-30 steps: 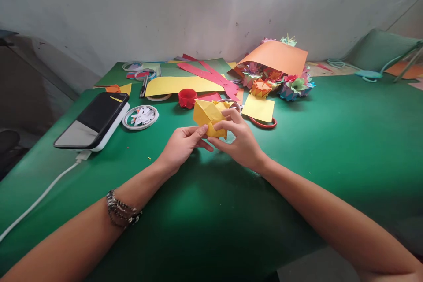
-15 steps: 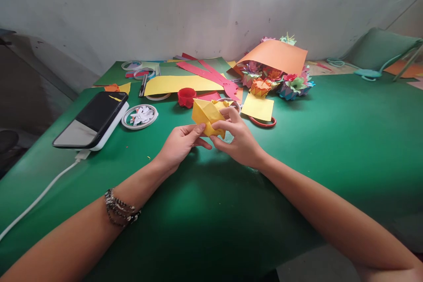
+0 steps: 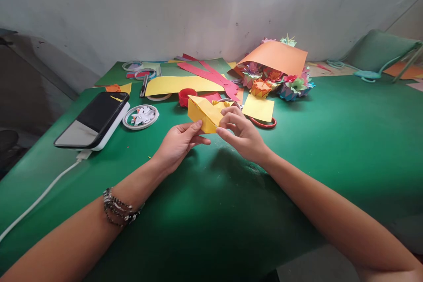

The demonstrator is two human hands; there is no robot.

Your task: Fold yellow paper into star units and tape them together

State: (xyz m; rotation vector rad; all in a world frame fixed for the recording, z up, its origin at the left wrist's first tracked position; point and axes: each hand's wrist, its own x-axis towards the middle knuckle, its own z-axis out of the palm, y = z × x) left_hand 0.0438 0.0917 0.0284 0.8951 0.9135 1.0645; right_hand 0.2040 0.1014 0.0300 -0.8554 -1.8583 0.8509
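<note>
One folded yellow paper (image 3: 205, 110), pointing up-left, long axis slanting.

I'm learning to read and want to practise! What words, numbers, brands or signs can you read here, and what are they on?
None that I can read.
Folded yellow paper shape: no writing shows.
Flat yellow paper square: none shows.
Glossy black-and-white rectangular device: none shows.
Slim black-and-silver tool: too small to tell.
</note>
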